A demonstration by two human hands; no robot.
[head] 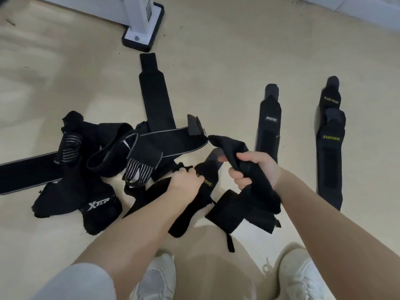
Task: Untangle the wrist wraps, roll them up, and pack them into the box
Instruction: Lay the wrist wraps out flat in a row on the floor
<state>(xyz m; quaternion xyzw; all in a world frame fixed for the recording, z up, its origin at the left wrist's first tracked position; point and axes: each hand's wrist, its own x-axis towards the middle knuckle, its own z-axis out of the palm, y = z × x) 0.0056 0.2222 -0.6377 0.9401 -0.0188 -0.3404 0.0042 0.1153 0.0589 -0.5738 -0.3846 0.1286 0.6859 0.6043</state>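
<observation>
Above the pale floor (227,61), the right hand (255,169) grips a bunched black fabric wrist wrap (255,191), fingers curled round it, while the left hand (186,184) grips a black wrap with yellow lettering (192,213). The step looks like untangling; next, the two must be pulled apart. A knotted pile of black wraps (104,152) lies left, three straightened black wraps (329,148) right. No box shows.
</observation>
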